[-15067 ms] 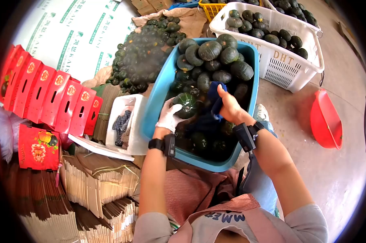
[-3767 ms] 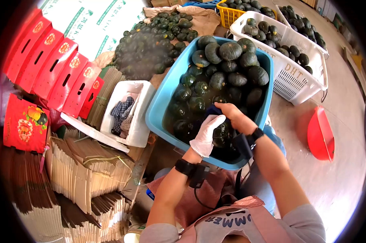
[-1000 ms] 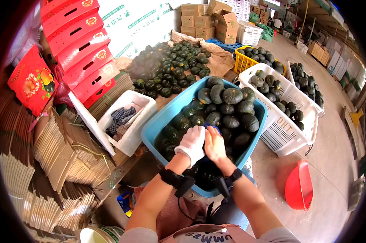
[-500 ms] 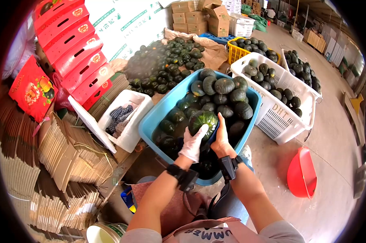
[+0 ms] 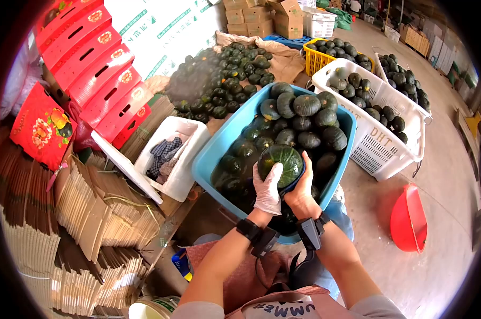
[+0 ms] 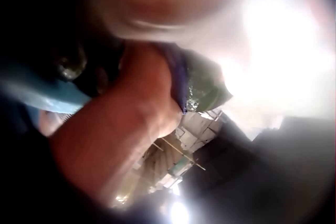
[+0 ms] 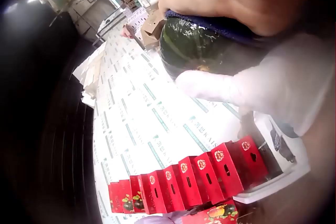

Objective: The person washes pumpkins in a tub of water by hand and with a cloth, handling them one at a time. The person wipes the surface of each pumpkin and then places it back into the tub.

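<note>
A wet, dark green pumpkin (image 5: 283, 162) is held between both hands above a blue tub (image 5: 208, 154). My left hand (image 5: 267, 192), in a white glove, grips its near left side with the thumb across the skin. My bare right hand (image 5: 302, 194) holds a dark blue cloth (image 7: 223, 26) against the other side, its fingers bent over the cloth in the right wrist view. More pumpkins (image 5: 307, 105) are heaped at the tub's far end, and several sit in the dark water nearer me. In the left wrist view, only a green edge of the held pumpkin shows beside the cloth.
Right of the tub stand a white crate (image 5: 378, 146) of pumpkins and a red basin (image 5: 409, 218). A white foam box (image 5: 190, 173) with cloths, flat cardboard stacks (image 5: 99, 212) and red cartons (image 5: 105, 72) lie left. A pumpkin pile (image 5: 224, 80) spreads behind.
A second ago both hands were low in the tub, with the pumpkin hidden beneath them. Since then the pumpkin has come up into sight between the hands, the cloth at its right side.
</note>
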The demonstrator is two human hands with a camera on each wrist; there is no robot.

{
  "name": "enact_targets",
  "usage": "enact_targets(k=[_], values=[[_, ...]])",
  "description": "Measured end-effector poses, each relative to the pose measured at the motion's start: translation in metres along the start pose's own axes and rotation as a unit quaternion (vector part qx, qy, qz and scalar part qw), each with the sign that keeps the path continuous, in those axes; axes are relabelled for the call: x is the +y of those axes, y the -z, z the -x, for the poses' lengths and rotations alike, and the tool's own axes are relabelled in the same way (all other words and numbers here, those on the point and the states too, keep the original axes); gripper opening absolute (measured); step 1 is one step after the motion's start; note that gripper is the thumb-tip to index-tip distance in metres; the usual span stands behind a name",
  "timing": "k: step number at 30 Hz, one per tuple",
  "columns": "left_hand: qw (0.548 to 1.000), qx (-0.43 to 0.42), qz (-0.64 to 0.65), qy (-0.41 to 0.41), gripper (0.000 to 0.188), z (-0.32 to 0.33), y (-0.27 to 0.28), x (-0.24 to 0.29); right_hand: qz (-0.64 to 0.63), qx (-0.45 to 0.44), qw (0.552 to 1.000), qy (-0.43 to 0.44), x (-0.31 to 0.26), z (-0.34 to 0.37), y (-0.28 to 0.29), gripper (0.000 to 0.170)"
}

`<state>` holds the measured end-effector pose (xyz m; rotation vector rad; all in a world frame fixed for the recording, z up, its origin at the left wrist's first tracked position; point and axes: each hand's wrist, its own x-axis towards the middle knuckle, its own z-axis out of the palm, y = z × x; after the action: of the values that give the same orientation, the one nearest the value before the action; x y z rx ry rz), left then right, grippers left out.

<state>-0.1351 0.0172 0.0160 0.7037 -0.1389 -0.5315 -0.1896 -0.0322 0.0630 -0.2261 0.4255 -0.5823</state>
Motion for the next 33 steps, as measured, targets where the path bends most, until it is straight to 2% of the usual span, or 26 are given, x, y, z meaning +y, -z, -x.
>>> enact_targets(k=[1, 3, 5, 8, 11, 12, 13, 14, 15, 16, 17, 18, 19, 20, 21, 22, 23, 25, 26, 27, 28, 29, 31, 32, 33], values=[[1.0, 0.006, 0.001, 0.003, 0.052, -0.001, 0.003, 0.004, -0.004, 0.003, 1.0, -0.009, 0.002, 0.002, 0.001, 0.047], [0.989, -0.115, -0.081, 0.033, 0.056, -0.001, 0.011, 0.02, -0.003, 0.016, 0.999, -0.028, 0.004, -0.003, 0.012, 0.049], [0.942, -0.216, -0.237, -0.097, 0.07, -0.016, 0.027, 0.025, 0.046, 0.071, 0.994, -0.064, 0.005, -0.005, 0.025, 0.05], [0.876, -0.28, -0.344, -0.189, 0.081, -0.022, 0.039, 0.03, 0.135, 0.134, 0.973, -0.13, 0.008, -0.003, 0.03, 0.054], [0.764, -0.279, -0.512, -0.276, 0.079, -0.026, 0.05, 0.028, 0.185, 0.159, 0.955, -0.167, 0.015, -0.015, 0.058, 0.053], [0.75, -0.259, -0.542, -0.276, 0.076, -0.029, 0.052, 0.025, 0.186, 0.154, 0.958, -0.157, 0.016, -0.018, 0.065, 0.054], [0.77, -0.237, -0.561, -0.189, 0.074, -0.036, 0.056, 0.022, 0.187, 0.148, 0.96, -0.147, 0.015, -0.02, 0.069, 0.055], [0.887, -0.154, -0.435, -0.033, 0.068, -0.048, 0.066, 0.011, 0.155, 0.091, 0.97, -0.164, 0.008, -0.013, 0.058, 0.06], [0.95, -0.058, -0.28, 0.125, 0.063, -0.061, 0.073, -0.003, 0.142, 0.057, 0.973, -0.175, -0.004, -0.007, 0.043, 0.05], [0.962, -0.034, -0.22, 0.157, 0.046, -0.083, 0.073, 0.001, 0.178, 0.065, 0.972, -0.14, -0.011, -0.008, 0.034, 0.043], [0.967, 0.01, -0.122, 0.223, 0.036, -0.083, 0.036, 0.044, 0.212, 0.071, 0.969, -0.105, -0.013, -0.013, 0.028, 0.036], [0.986, -0.055, -0.036, 0.156, 0.04, -0.102, 0.024, 0.057, 0.207, 0.073, 0.97, -0.107, -0.013, -0.018, 0.029, 0.036], [0.968, -0.17, -0.183, -0.024, 0.052, -0.143, 0.049, 0.047, 0.245, 0.075, 0.965, -0.059, -0.011, -0.021, 0.033, 0.029], [0.998, -0.007, -0.023, 0.065, 0.057, -0.164, 0.049, 0.068, 0.282, 0.079, 0.956, -0.011, -0.008, -0.022, 0.036, 0.024], [0.98, 0.123, -0.156, -0.008, 0.07, -0.161, 0.02, 0.081, 0.277, 0.086, 0.957, -0.012, -0.007, -0.021, 0.036, 0.024], [0.921, 0.14, -0.36, -0.048, 0.076, -0.196, 0.063, 0.063, 0.238, 0.105, 0.966, -0.014, -0.007, -0.02, 0.031, 0.022], [0.818, 0.15, -0.549, -0.086, 0.083, -0.226, 0.108, 0.045, 0.198, 0.124, 0.972, -0.017, -0.006, -0.018, 0.027, 0.021], [0.667, 0.181, -0.722, 0.031, 0.085, -0.185, 0.057, 0.06, 0.202, 0.114, 0.973, -0.018, -0.002, -0.017, 0.024, 0.024], [0.638, 0.19, -0.742, 0.082, 0.081, -0.171, 0.032, 0.059, 0.209, 0.124, 0.97, -0.008, 0.001, -0.018, 0.026, 0.028], [0.635, 0.198, -0.733, 0.141, 0.079, -0.167, 0.028, 0.053, 0.215, 0.135, 0.967, 0.003, 0.004, -0.017, 0.029, 0.032], [0.625, 0.207, -0.736, 0.159, 0.08, -0.165, 0.034, 0.043, 0.198, 0.129, 0.972, 0.003, 0.003, -0.014, 0.031, 0.045], [0.616, 0.214, -0.737, 0.176, 0.081, -0.163, 0.047, 0.03, 0.196, 0.128, 0.972, 0.008, 0.004, -0.013, 0.036, 0.045], [0.594, 0.226, -0.765, 0.105, 0.084, -0.165, 0.091, -0.002, 0.206, 0.134, 0.969, 0.026, 0.003, -0.014, 0.051, 0.06], [0.712, 0.058, -0.7, -0.03, 0.09, -0.199, 0.193, -0.026, 0.199, 0.133, 0.97, 0.052, 0.003, -0.013, 0.053, 0.06], [0.705, 0.231, -0.666, 0.079, 0.091, -0.181, 0.142, -0.028, 0.208, 0.121, 0.968, 0.068, -0.012, -0.018, 0.05, 0.066]])
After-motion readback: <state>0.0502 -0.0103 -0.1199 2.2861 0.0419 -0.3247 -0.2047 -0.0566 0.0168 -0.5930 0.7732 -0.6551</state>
